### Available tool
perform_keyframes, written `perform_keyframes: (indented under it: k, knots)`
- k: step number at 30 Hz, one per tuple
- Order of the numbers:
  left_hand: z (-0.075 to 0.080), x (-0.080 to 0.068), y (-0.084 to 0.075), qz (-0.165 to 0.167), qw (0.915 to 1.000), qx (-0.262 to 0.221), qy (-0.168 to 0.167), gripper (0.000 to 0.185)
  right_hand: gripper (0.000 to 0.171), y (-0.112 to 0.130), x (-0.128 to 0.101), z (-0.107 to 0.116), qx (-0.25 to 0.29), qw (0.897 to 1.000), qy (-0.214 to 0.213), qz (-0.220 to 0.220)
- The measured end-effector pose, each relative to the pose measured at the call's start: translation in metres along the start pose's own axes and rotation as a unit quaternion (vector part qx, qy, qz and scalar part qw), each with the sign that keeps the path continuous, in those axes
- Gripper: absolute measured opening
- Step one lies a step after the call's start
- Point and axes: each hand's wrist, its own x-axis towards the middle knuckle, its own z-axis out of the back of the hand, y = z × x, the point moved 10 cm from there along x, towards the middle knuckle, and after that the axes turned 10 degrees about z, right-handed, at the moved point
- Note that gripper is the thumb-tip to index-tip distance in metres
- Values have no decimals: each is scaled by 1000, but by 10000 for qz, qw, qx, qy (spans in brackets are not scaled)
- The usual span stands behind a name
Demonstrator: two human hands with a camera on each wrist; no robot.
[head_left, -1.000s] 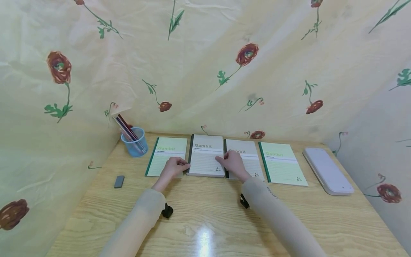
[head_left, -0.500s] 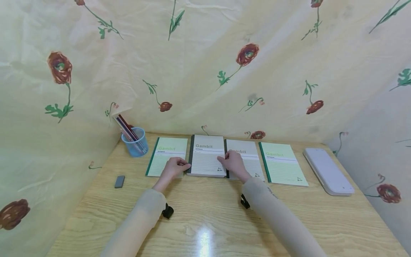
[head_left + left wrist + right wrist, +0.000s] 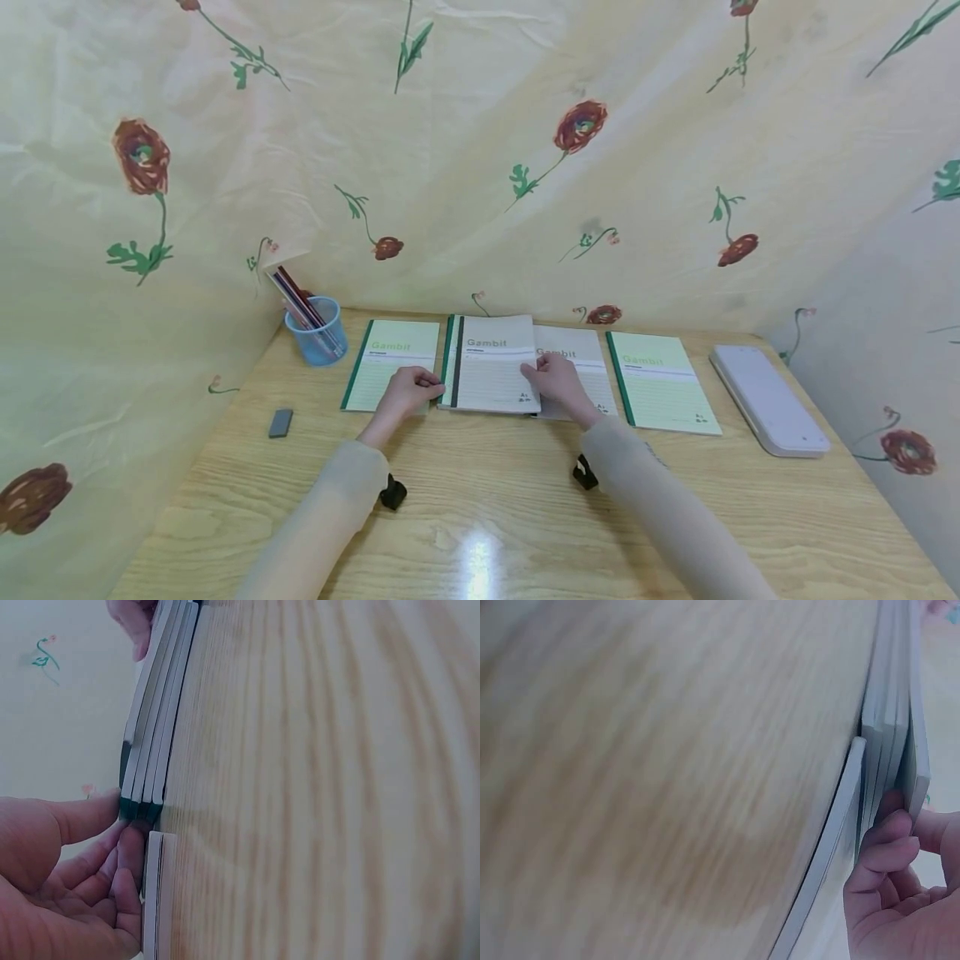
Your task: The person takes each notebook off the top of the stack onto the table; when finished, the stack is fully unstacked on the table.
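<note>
In the head view, my right hand [image 3: 561,382] pinches the right edge of a grey-covered notebook [image 3: 491,379] with a black spine. This notebook lies shifted right on a small stack of notebooks [image 3: 150,735], whose green spines show at the left. In the right wrist view its edge is tilted up off the stack, with the thumb above and fingers below. My left hand [image 3: 408,388] holds the stack's spine side, thumb at the upper edge and curled fingers against the spines. Below my left hand lies a green notebook [image 3: 393,350]; a grey notebook [image 3: 581,375] is partly under my right hand.
Another green notebook [image 3: 663,379] lies farther right, beside a white oblong case [image 3: 765,400]. At the left stand a blue pen cup [image 3: 318,337] with pencils and, nearer, a grey eraser [image 3: 281,422]. A flowered cloth [image 3: 465,167] rises behind the table [image 3: 480,500].
My right hand has moved right, drawing the top black-spined notebook with it and baring a green spine at the stack's left. My left hand has stayed in place.
</note>
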Motion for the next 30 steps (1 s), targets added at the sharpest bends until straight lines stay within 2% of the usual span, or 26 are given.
perform_keyframes:
  k: [8, 12, 21, 30]
  knots:
    - [-1, -1, -2, -36, 10000, 14, -6, 15, 26, -15, -15, 16, 752, 9964, -138, -357]
    - [0, -2, -1, -43, 10000, 28, 4, 15, 26, -20, -24, 28, 939, 9942, -198, -479]
    - [2, -2, 0, -77, 10000, 48, -4, 15, 30, -42, -50, 63, 957, 9940, -158, -502]
    - [2, 0, 0, -16, 10000, 35, 17, 17, 37, -67, -96, 101, 848, 9947, -58, -578]
